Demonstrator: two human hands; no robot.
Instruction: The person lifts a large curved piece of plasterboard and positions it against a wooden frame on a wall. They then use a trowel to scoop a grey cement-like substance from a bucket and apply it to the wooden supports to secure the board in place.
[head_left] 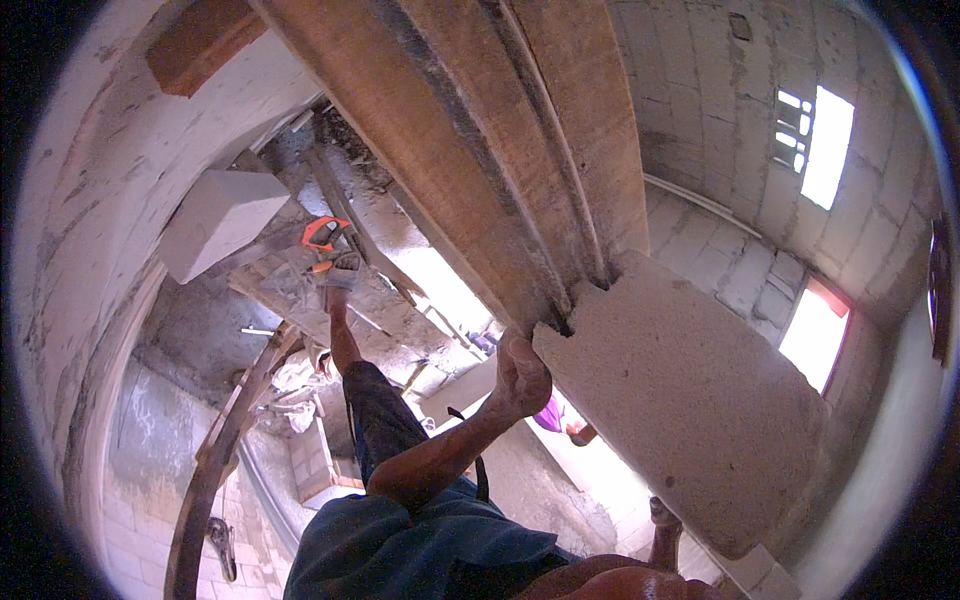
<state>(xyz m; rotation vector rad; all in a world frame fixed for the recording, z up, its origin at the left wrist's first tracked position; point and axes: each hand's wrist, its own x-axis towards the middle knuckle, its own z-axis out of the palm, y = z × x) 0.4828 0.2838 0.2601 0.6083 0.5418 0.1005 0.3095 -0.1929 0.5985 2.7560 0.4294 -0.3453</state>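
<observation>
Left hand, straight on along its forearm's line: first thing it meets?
Probably the pale block, near its notched end, right beside the left hand; depth is unclear, so they may already be touching.

Two large pale blocks [690, 400] [222, 222], two bare grips [523, 378] [664, 515], two orange-handled tools [309, 233] [321, 267], one grooved brown beam [480, 120].
</observation>
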